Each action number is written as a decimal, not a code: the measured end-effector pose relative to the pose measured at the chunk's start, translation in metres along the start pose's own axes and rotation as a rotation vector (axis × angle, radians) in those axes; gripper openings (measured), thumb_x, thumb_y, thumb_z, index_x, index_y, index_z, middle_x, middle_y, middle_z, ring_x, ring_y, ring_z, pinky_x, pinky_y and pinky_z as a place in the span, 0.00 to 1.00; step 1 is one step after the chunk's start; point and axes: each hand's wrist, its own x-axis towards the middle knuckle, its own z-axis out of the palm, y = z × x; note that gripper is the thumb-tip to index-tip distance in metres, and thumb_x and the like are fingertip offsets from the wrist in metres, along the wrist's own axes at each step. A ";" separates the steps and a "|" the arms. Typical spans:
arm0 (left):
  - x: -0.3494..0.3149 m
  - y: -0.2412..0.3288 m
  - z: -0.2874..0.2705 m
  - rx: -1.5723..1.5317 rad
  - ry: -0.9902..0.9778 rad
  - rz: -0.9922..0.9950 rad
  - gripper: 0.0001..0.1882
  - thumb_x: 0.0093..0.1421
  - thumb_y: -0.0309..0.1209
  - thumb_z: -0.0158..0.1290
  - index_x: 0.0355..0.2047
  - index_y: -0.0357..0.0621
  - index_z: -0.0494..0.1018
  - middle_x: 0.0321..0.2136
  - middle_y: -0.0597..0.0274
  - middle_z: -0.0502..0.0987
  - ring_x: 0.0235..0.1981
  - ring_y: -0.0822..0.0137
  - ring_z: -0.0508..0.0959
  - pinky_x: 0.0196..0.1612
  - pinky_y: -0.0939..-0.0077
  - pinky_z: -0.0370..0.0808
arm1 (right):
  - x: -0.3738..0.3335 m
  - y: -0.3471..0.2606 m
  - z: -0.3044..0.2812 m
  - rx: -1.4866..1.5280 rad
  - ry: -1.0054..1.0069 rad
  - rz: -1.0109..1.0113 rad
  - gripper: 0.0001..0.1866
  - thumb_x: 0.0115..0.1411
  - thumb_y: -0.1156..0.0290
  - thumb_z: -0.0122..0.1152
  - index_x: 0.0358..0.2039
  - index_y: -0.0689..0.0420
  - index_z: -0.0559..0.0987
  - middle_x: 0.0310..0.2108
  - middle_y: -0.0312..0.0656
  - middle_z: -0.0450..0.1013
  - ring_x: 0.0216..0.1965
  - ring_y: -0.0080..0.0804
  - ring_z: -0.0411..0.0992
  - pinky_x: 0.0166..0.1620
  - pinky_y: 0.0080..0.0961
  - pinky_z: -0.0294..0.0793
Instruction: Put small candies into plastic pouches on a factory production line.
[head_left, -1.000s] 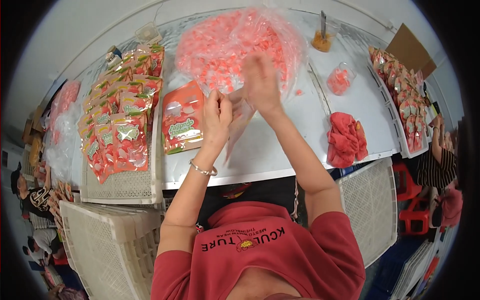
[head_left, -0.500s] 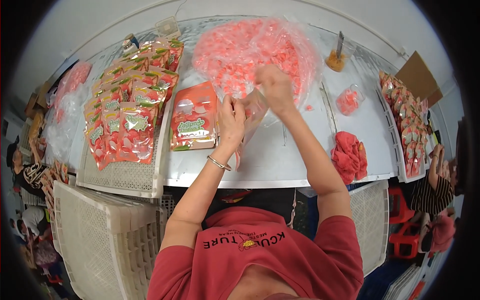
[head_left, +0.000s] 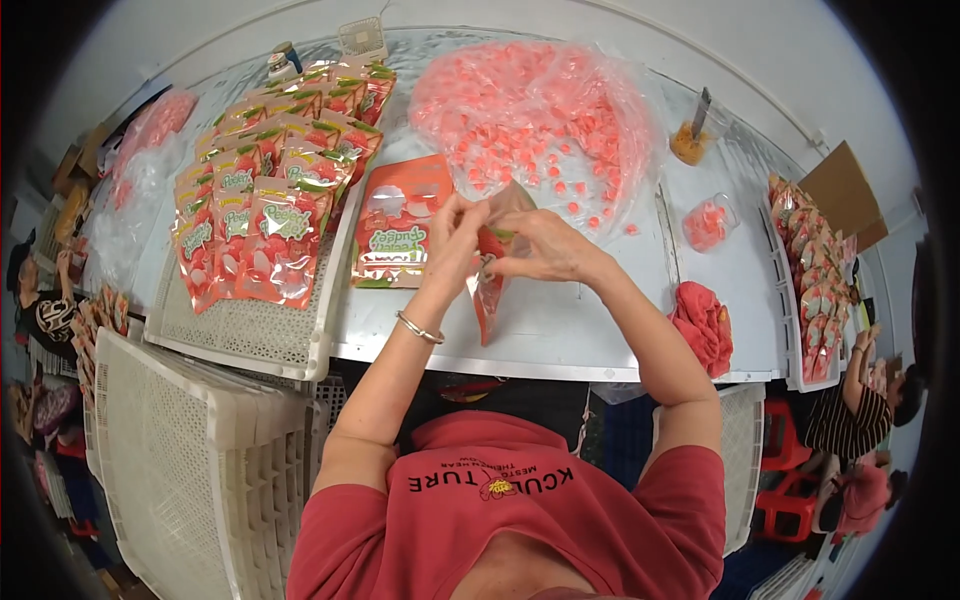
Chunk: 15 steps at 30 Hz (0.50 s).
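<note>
In front of me, over the near part of the table, a red foil pouch (head_left: pixel 486 305) hangs upright with its mouth up. My left hand (head_left: pixel 456 240) pinches it by the left side near the top. My right hand (head_left: pixel 548 247) is closed on its right side, with the thumb toward the front; whether anything else is between those fingers is hidden. Just beyond my hands spreads a big clear plastic bag (head_left: pixel 520 110) of small pink-and-white wrapped pieces. Left of my left hand lies a stack of flat red pouches (head_left: pixel 403 215).
Filled pouches (head_left: pixel 290 225) stand in rows on a white plastic crate (head_left: pixel 240 335) at left. A clear jar of pink pieces (head_left: pixel 708 224), a red cloth (head_left: pixel 703 328) and another tray of pouches (head_left: pixel 812 290) are at right. Stacked crates (head_left: pixel 190 450) stand below the table's left edge.
My right hand has come back from the bag of pink pieces to the pouch and closed on its side. My left hand still grips the pouch. The whole view has shifted slightly.
</note>
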 end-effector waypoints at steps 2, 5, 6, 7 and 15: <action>0.005 -0.001 -0.009 -0.262 0.130 0.022 0.13 0.62 0.38 0.45 0.26 0.41 0.64 0.29 0.61 0.72 0.35 0.72 0.72 0.43 0.75 0.68 | -0.001 0.000 -0.003 0.060 -0.070 0.015 0.12 0.51 0.64 0.58 0.33 0.58 0.76 0.26 0.46 0.73 0.31 0.44 0.72 0.42 0.34 0.69; 0.025 -0.028 -0.016 0.003 0.026 0.159 0.20 0.63 0.45 0.44 0.38 0.37 0.68 0.39 0.57 0.74 0.42 0.72 0.72 0.49 0.75 0.65 | -0.009 -0.016 -0.015 0.072 -0.124 -0.123 0.14 0.48 0.67 0.62 0.35 0.59 0.76 0.33 0.42 0.73 0.36 0.40 0.70 0.46 0.32 0.67; 0.026 -0.034 -0.013 0.134 -0.077 0.235 0.23 0.63 0.46 0.43 0.41 0.35 0.69 0.40 0.57 0.74 0.42 0.73 0.71 0.48 0.75 0.66 | -0.013 -0.022 -0.019 -0.018 -0.103 -0.178 0.17 0.47 0.64 0.64 0.36 0.59 0.76 0.35 0.42 0.73 0.39 0.39 0.70 0.48 0.33 0.65; 0.016 -0.005 -0.008 0.151 -0.291 0.113 0.24 0.63 0.46 0.43 0.43 0.34 0.72 0.36 0.60 0.76 0.39 0.76 0.72 0.43 0.77 0.68 | -0.021 -0.023 -0.024 -0.108 -0.072 -0.218 0.19 0.46 0.62 0.66 0.37 0.58 0.76 0.37 0.42 0.73 0.41 0.38 0.69 0.50 0.34 0.63; -0.008 0.015 0.019 0.360 -0.299 0.234 0.20 0.62 0.43 0.46 0.28 0.37 0.76 0.15 0.72 0.68 0.20 0.81 0.65 0.22 0.79 0.63 | -0.020 -0.021 -0.034 -0.019 -0.601 0.048 0.20 0.46 0.55 0.64 0.27 0.60 0.72 0.31 0.45 0.72 0.36 0.45 0.70 0.36 0.36 0.69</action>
